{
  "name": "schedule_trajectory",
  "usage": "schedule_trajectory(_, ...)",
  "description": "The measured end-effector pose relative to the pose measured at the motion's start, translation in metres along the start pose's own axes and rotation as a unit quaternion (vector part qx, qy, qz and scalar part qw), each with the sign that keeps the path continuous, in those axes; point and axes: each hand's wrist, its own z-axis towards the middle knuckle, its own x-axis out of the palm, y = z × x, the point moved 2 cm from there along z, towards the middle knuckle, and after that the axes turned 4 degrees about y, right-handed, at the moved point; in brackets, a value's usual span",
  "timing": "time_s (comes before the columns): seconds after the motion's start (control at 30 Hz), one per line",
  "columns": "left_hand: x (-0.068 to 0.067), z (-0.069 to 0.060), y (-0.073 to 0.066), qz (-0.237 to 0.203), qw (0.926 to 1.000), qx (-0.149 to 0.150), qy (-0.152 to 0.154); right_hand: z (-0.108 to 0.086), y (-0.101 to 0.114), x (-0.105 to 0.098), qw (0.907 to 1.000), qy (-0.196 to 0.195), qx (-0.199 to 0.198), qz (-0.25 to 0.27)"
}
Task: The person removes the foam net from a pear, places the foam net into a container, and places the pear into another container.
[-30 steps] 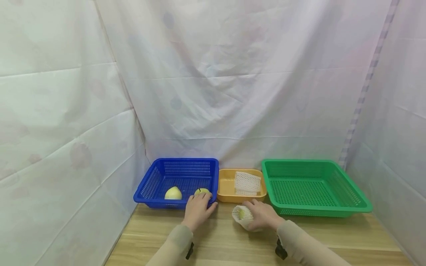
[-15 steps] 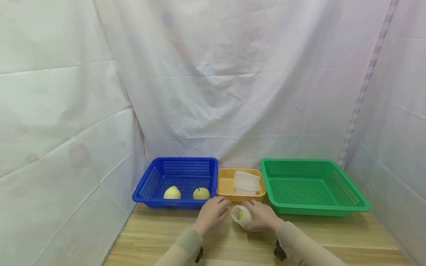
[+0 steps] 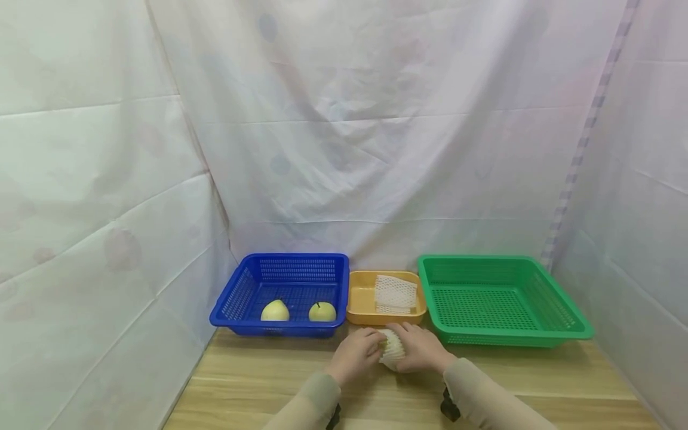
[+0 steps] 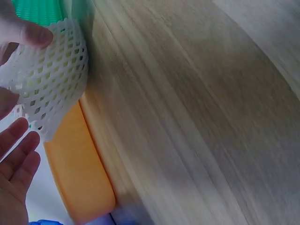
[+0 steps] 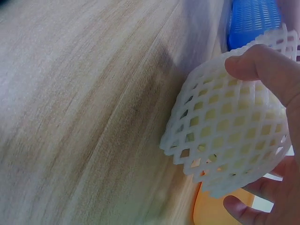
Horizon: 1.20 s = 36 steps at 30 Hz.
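On the table, my right hand grips a pale pear in a white foam net. Its thumb presses the net's near side in the right wrist view. My left hand is at the net's left end, fingers bent at its edge; the exact hold is partly hidden. The left wrist view has several fingertips close to that edge. Two bare pears, one left and one right, lie in the blue basket.
Between the blue basket and the green basket stands a small yellow tray holding flat white foam nets. The wooden table extends in front of the baskets. White cloth hangs behind and at both sides.
My left hand has moved right, from the blue basket's front edge to the foam net. The net's mouth is now turned and mostly covered. The right hand keeps its grip.
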Motion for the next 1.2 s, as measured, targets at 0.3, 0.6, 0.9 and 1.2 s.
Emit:
schedule_trajectory(0.3, 0.008, 0.006, 0.0, -0.02, 0.9995, -0.008, 0.022, -0.003, -0.004, 0.003, 0.9999, -0.002, 0.011, 0.0)
schedule_trajectory(0.6, 0.02, 0.011, 0.0, 0.025, 0.9991, -0.011, 0.034, -0.005, -0.01, 0.006, 0.9992, 0.017, 0.028, 0.023)
schedule_trajectory(0.9, 0.025, 0.011, 0.0, 0.016, 0.999, -0.029, 0.029, -0.006, -0.013, 0.006, 0.9987, 0.018, 0.036, 0.032)
schedule_trajectory(1.2, 0.029, 0.012, -0.001, -0.018, 0.9975, -0.051, 0.046, -0.009, -0.013, 0.004, 0.9988, 0.023, 0.034, 0.025)
